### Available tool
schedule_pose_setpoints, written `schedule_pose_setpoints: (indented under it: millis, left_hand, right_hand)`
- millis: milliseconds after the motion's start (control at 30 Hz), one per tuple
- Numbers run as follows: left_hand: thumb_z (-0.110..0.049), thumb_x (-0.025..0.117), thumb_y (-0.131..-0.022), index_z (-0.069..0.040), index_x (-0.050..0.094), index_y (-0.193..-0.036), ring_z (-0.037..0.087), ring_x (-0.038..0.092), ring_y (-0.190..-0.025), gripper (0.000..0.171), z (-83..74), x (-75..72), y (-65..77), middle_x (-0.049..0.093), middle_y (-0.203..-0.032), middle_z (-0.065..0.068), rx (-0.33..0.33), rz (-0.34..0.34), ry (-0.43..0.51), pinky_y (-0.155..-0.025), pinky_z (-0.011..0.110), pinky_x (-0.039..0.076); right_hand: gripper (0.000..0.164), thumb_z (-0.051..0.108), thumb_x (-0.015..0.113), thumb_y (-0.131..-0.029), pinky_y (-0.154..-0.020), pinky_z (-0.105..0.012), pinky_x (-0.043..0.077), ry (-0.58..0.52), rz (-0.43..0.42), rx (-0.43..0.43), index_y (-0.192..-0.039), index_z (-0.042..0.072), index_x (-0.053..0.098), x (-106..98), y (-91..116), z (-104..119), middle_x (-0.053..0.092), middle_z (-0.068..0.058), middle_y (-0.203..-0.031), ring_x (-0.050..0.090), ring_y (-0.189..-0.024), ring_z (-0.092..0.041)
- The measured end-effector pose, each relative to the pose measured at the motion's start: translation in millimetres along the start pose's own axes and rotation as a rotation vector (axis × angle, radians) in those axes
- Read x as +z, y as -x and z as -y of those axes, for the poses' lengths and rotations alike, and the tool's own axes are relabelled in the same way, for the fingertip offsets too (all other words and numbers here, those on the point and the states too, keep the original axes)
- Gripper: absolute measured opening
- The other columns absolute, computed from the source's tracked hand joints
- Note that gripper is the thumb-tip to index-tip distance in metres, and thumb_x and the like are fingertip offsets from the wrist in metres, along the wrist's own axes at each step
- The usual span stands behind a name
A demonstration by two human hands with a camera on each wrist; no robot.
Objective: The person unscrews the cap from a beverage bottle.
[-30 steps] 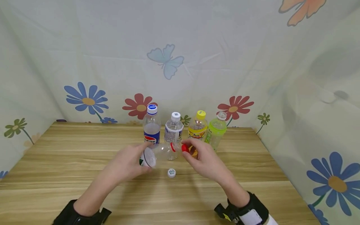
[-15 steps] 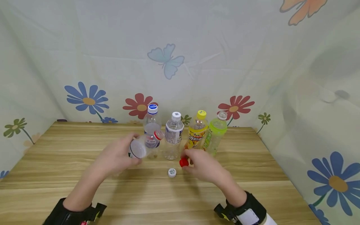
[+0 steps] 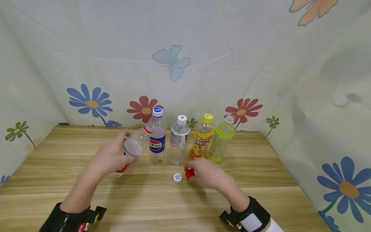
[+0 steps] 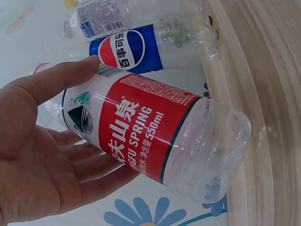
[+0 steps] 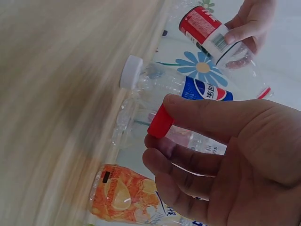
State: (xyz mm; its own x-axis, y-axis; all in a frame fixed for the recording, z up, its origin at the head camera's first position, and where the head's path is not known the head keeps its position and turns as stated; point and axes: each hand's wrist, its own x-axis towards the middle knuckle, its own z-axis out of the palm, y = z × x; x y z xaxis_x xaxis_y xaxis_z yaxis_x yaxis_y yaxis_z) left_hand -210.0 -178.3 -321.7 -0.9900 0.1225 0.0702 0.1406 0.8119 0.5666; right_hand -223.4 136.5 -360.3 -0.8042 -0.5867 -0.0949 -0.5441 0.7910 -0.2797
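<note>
Pinching a red cap (image 5: 161, 122), right grip (image 3: 207, 174) beside white cap (image 3: 177, 178), left grip (image 3: 110, 155) round tilted bottle (image 4: 150, 125), tabletop edge (image 3: 30, 161) well leftward

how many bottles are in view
5: the red-labelled bottle in the left hand and, standing left to right on the table, the blue-labelled bottle, pale-labelled bottle, yellow-capped bottle and green bottle.

Forward-down head view, close wrist views, all sharing held bottle (image 4: 146, 127)
</note>
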Motion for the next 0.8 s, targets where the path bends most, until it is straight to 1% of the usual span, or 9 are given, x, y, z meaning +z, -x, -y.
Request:
schedule_pose_setpoints:
  millis: [133,267,500,633,800]
  left_hand:
    - [-0.031,0.083,-0.078,-0.003,0.035,-0.140,0.039,0.060,-0.102,0.084,2.3,-0.5,-2.2,0.055,-0.122,0.022,-0.037,0.010,0.018,-0.076,0.047,0.054]
    - [-0.033,0.083,-0.079,-0.003,0.032,-0.141,0.040,0.058,-0.105,0.086,5.1,-1.2,-4.5,0.054,-0.124,0.022,-0.066,0.018,0.032,-0.077,0.048,0.053]
    - [-0.034,0.082,-0.080,0.000,0.029,-0.143,0.043,0.057,-0.108,0.090,11.7,-2.9,-7.7,0.052,-0.126,0.025,-0.084,-0.007,0.044,-0.079,0.051,0.052]
    - [-0.034,0.081,-0.080,0.001,0.027,-0.143,0.044,0.057,-0.108,0.090,14.1,-2.2,-9.8,0.052,-0.126,0.026,-0.088,-0.026,0.054,-0.079,0.052,0.052]
    - [-0.034,0.081,-0.081,0.000,0.024,-0.144,0.045,0.054,-0.112,0.091,16.0,-0.6,-12.3,0.048,-0.129,0.026,-0.103,-0.024,0.100,-0.081,0.054,0.050]
  right_hand:
    - [0.021,0.020,0.078,-0.086,-0.063,-0.020,0.044,0.039,0.011,-0.004,-0.104,0.018,0.068,6,-3,-2,0.059,0.011,-0.084,0.055,-0.075,-0.006]
    - [0.020,0.021,0.078,-0.086,-0.062,-0.020,0.043,0.077,0.019,-0.016,-0.103,0.017,0.068,10,-5,-3,0.058,0.011,-0.082,0.055,-0.073,-0.006]
    - [0.022,0.022,0.079,-0.084,-0.061,-0.022,0.043,0.120,0.004,-0.014,-0.102,0.016,0.068,16,-10,-6,0.058,0.008,-0.082,0.054,-0.072,-0.007]
    - [0.021,0.024,0.079,-0.084,-0.061,-0.021,0.042,0.118,0.001,-0.016,-0.100,0.016,0.068,19,-12,-9,0.057,0.009,-0.081,0.053,-0.071,-0.007]
    - [0.020,0.024,0.080,-0.084,-0.060,-0.021,0.042,0.099,0.015,-0.007,-0.098,0.017,0.067,19,-15,-9,0.055,0.010,-0.080,0.052,-0.070,-0.007]
